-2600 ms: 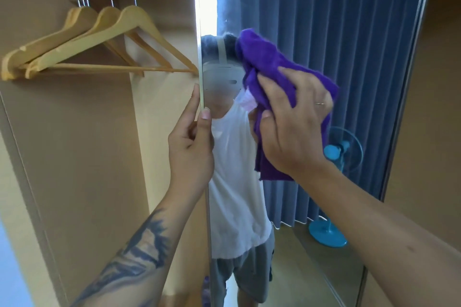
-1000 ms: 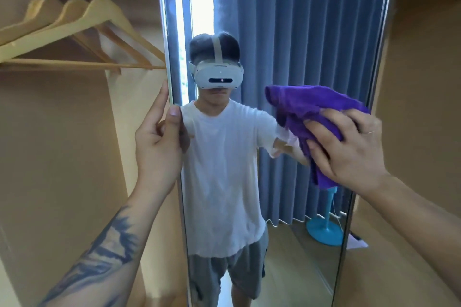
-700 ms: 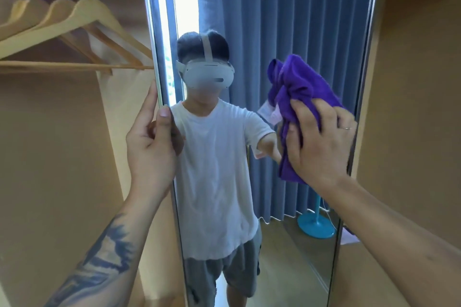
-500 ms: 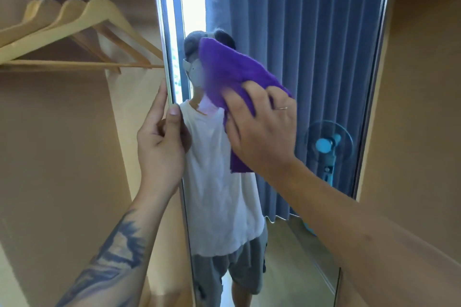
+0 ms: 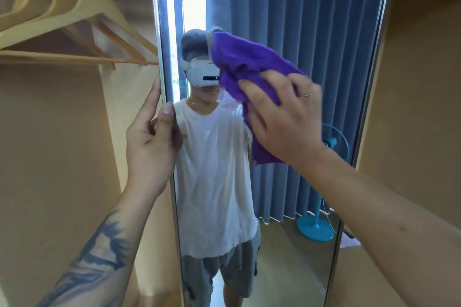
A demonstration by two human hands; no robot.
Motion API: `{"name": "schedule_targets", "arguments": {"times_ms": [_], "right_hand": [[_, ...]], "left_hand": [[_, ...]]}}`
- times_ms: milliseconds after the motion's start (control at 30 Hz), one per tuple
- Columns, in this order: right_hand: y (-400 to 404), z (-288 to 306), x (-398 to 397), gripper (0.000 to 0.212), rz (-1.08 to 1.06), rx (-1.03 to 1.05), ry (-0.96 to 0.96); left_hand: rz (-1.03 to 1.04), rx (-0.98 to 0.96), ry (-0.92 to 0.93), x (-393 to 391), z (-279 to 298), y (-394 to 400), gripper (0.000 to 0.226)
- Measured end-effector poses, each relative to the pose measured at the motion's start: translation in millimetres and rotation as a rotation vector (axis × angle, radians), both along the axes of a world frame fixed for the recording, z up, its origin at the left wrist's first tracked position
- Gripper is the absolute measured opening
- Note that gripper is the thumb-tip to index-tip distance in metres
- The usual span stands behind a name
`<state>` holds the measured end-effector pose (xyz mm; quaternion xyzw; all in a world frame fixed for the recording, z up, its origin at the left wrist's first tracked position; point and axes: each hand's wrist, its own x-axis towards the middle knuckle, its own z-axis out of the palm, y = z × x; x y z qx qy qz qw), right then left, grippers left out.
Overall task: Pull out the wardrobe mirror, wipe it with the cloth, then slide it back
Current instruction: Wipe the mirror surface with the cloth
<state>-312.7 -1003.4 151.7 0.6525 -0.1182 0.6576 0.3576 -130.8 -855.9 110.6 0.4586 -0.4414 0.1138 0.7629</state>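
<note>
The tall wardrobe mirror (image 5: 311,20) with a thin metal frame stands pulled out in front of me, filling the middle of the view. My left hand (image 5: 149,142) grips its left edge, thumb on the glass and fingers behind the frame. My right hand (image 5: 284,119) presses a bunched purple cloth (image 5: 247,62) against the upper middle of the glass, fingers spread over it. The cloth covers part of my reflection.
Several wooden hangers (image 5: 74,15) hang on the rail at the upper left, their ends close to the mirror's left edge. Brown wardrobe panels (image 5: 50,157) lie left and right of the mirror. The glass reflects a blue curtain and a blue fan.
My right hand has swept the cloth across the glass, out to the right edge, back left, and now a little right again near the middle. My left hand has kept its grip on the edge.
</note>
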Motion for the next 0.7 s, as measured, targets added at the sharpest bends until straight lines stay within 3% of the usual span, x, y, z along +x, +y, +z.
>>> {"name": "schedule_targets", "arguments": {"times_ms": [200,400,500,700], "right_hand": [[-37,2,-42,0.036,-0.027,0.246,-0.218],[-8,10,-8,0.037,-0.006,0.39,-0.401],[12,18,14,0.037,-0.006,0.326,-0.343],[59,30,66,0.036,0.007,0.087,-0.053]], "left_hand": [[0.016,-0.005,-0.003,-1,-2,1,0.041],[-0.013,-0.01,0.046,-2,-1,0,0.043],[-0.047,-0.022,0.045,-3,-2,-2,0.043],[-0.119,-0.051,0.087,-10,2,-2,0.041]]}}
